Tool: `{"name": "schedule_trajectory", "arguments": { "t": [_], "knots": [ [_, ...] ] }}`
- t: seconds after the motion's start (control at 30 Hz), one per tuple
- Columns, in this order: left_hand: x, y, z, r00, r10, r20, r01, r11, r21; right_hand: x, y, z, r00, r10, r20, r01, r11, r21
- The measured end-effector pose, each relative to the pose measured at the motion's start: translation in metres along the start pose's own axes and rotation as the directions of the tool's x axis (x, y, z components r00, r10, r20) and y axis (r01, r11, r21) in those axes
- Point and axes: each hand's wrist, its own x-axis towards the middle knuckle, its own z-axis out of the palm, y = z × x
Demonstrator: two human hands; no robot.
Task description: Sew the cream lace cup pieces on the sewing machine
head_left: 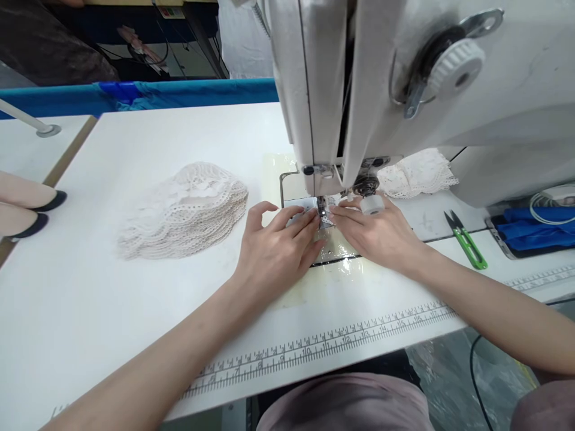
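My left hand (279, 242) rests palm down just left of the sewing machine's presser foot (321, 205). Its fingers are stretched out and spread, with the fingertips at the edge of a small white lace piece (326, 220) under the foot. From the other side, my right hand (375, 230) reaches in with its fingers pressed together on that lace, partly hidden by the machine head (323, 90). Most of the lace is covered by my fingers. A stack of white lace pieces (197, 209) lies on the table to the left of my left hand.
More white lace (417, 173) sits behind my right hand. Green thread snips (467, 239) lie right of it, near a dark tray (512, 239) with blue cloth. A printed ruler (305, 353) runs along the table's front edge. Two black-tipped, pale rods (27, 206) jut in at left.
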Motion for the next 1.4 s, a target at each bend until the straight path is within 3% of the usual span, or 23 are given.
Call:
{"name": "schedule_trajectory", "arguments": {
  "t": [0.3, 0.9, 1.27, 1.4],
  "knots": [
    [-0.001, 0.0, 0.002, 1.0, -0.016, 0.012, 0.016, 1.0, -0.001, 0.001, 0.0, 0.001, 0.998, 0.02, 0.063, -0.02, 1.0, -0.005],
    [0.0, 0.0, 0.0, 0.999, -0.024, 0.035, 0.025, 0.999, -0.037, -0.002, 0.002, 0.003, 0.998, 0.001, 0.07, 0.0, 1.0, -0.012],
    [0.001, 0.0, -0.002, 1.0, 0.013, 0.0, -0.013, 1.0, 0.007, -0.002, 0.002, 0.003, 0.998, 0.025, 0.062, -0.028, 0.998, 0.05],
    [0.001, 0.009, -0.006, 0.997, 0.063, -0.048, -0.06, 0.997, 0.05, 0.001, 0.004, 0.004, 0.994, 0.1, 0.053, -0.105, 0.988, 0.114]
  ]
}}
